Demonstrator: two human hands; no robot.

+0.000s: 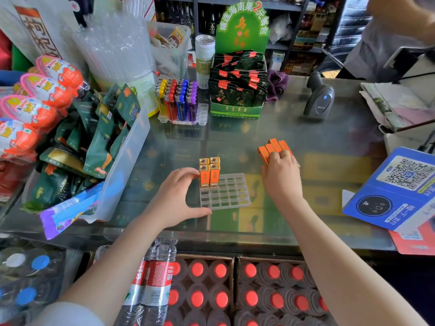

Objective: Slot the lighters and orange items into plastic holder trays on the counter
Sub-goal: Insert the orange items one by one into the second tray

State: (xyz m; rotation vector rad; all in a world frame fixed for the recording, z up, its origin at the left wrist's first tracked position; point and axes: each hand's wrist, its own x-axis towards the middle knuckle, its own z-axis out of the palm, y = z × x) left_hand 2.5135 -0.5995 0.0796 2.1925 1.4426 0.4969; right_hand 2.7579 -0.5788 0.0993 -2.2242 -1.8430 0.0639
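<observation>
Standing upright in the far-left corner of a clear plastic tray [229,194], centre of the frame: four orange lighters [209,171], two by two, gold caps up. Remaining slots of that tray show only the counter beneath.

Left hand [176,196]: curved around the tray's left side, fingertips touching the nearest upright lighter, thumb lying along the tray's near edge.

Right hand [281,176]: right of centre, fingers curled over a bundle of orange lighters [274,148], gripping their near ends; the bundle lies tilted, far ends pointing toward the top of the frame, just right of the tray and apart from it.

Glass counter [317,142]: bears everything listed here.

Second tray [202,114], upper centre: holds yellow, red, blue and purple lighters [176,100] in rows on its left part.

Green display box [235,110], upper centre, beside the second tray: dark packets stacked upright.

Barcode scanner [319,97], upper right: standing on the counter.

Blue QR-code sign [395,189], right edge: lying flat.

Clear bin [131,151], left: filled with dark green snack packets.

Red-capped bottles [235,288], bottom of the frame: packed in cartons below the counter.
</observation>
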